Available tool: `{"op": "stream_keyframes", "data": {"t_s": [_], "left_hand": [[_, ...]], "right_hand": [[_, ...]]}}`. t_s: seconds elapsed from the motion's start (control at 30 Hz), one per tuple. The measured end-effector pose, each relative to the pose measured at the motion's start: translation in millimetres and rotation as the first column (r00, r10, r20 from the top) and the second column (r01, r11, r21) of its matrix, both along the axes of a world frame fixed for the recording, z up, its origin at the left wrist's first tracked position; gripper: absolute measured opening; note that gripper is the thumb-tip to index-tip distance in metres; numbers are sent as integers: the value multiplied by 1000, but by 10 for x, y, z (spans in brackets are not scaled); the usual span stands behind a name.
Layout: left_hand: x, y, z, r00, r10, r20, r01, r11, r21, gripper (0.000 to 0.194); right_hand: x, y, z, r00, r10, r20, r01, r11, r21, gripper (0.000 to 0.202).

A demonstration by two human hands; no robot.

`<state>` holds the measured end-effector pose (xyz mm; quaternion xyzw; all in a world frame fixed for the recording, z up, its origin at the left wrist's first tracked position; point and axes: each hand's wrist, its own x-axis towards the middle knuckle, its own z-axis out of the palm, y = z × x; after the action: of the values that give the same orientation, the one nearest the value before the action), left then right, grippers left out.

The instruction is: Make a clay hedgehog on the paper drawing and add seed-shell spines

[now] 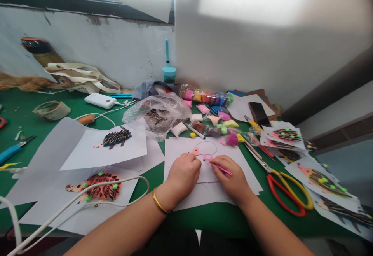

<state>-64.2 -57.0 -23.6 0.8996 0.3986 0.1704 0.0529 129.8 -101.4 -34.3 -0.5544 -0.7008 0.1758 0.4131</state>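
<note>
our right hand (232, 176) pinches a slim pink plastic tool (223, 169) between its fingers, tip by two stubby clay legs (211, 156) on smooth white paper (240, 166) in front of us. our left hand (184, 172) is curled, can't tell if it's gripping anything. then one flat clay head (196, 151), one blue oval outline (215, 144). farther out: one crinkly seed bag (159, 112), two bristly hedgehogs (116, 136) on our left, one pair of scissors (269, 167).

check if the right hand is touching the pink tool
Touching. The head view shows the right hand gripping the pink tool, with one end of it sticking out on either side of the grip.
</note>
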Motion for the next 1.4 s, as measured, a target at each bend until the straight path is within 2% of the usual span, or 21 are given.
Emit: {"op": "stream_keyframes", "data": {"t_s": [0.37, 0.5, 0.67, 0.83, 1.0, 1.13, 1.23, 1.4], "left_hand": [[-2, 1, 21, 1000, 3, -27, -4, 1000, -9, 18], [-5, 2, 18, 1000, 0, -17, 0, 1000, 6, 18], [-5, 5, 1, 1000, -10, 4, 10, 1000, 13, 17], [-6, 4, -12, 1000, -15, 21, 14, 1000, 8, 17], [-11, 5, -2, 999, -20, 26, 21, 1000, -10, 16], [-24, 9, 11, 998, -13, 60, 16, 999, -44, 18], [-41, 15, 16, 989, -20, 148, 31, 997, -73, 18], [-64, 44, 0, 942, -7, 337, 39, 995, -87, 18]], "right_hand": [[12, -30, 67, 1000, -9, -5, 9, 999, 36, 18], [26, -32, 68, 992, 14, 126, -23, 998, 66, 30], [-8, -19, 14, 936, 35, 350, -51, 998, 38, 37], [-35, -14, -10, 902, 53, 429, -64, 998, 10, 39], [-46, -24, 6, 911, 94, 402, -98, 995, -10, 39], [-17, -32, 38, 965, 66, 252, -71, 997, 12, 38], [34, -24, 51, 995, -7, 97, 1, 998, 63, 36], [85, -8, 34, 995, -100, 14, 99, 993, 61, 33]]}}
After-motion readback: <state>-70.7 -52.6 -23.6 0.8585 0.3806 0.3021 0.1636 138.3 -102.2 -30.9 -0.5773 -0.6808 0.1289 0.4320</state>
